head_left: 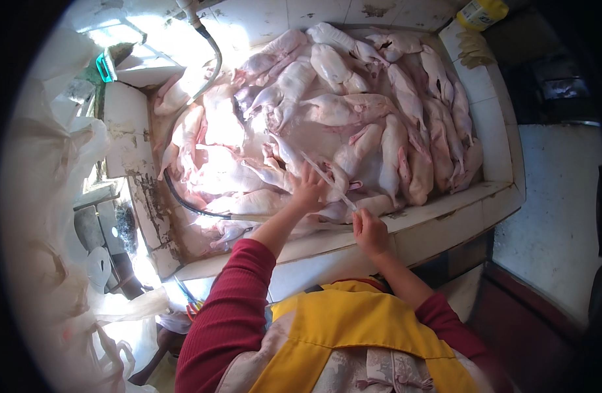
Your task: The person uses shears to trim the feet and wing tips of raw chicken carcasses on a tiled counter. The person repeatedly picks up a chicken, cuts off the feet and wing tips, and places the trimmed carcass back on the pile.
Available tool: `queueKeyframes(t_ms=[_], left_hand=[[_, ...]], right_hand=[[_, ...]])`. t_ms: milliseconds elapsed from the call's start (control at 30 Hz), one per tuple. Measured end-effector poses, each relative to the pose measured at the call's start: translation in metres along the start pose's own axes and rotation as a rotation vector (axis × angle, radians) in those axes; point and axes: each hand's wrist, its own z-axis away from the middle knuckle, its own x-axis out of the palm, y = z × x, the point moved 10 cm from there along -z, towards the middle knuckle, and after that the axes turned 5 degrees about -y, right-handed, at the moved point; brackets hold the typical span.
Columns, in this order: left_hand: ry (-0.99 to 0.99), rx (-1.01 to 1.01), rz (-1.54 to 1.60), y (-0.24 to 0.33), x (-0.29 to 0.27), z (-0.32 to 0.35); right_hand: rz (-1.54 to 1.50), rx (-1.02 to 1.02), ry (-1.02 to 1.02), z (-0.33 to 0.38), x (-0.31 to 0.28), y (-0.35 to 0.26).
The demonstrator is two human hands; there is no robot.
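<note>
Many plucked, pale whole birds (350,110) lie heaped in a white-tiled basin (438,213). At the near middle of the heap, my left hand (309,190) rests on a bird, its fingers stretched out and partly hidden among the carcasses. To its right, my right hand (371,232) is closed in a fist just above the basin's near rim. From that fist a long, thin, whitish strip (332,182) slants up and left past my left fingers, over the birds. I cannot make out what the strip is made of.
A dark hose (172,187) curves down the basin's left side across the birds. On the far right corner lie a yellow container (482,14) and a tan glove (475,50). A green-edged brush-like thing (106,66) is at the upper left. Translucent plastic sheeting (52,216) hangs at left.
</note>
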Motion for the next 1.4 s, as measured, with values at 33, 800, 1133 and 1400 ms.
queueKeyframes(t_ms=[33,800,1133,1400], left_hand=[[-0.013,0.035,-0.026,-0.004,-0.004,-0.009],[0.456,-0.183,0.15,-0.098,-0.088,-0.04],[0.049,-0.179,0.129,-0.093,-0.027,-0.053],[0.299,-0.666,1.014,-0.162,-0.015,-0.106]], right_hand=[[-0.006,0.015,-0.03,-0.001,0.003,0.002],[-0.043,-0.014,-0.083,-0.003,-0.001,-0.014],[-0.011,-0.013,-0.098,-0.006,0.0,-0.014],[-0.03,-0.031,-0.112,-0.009,0.003,-0.015]])
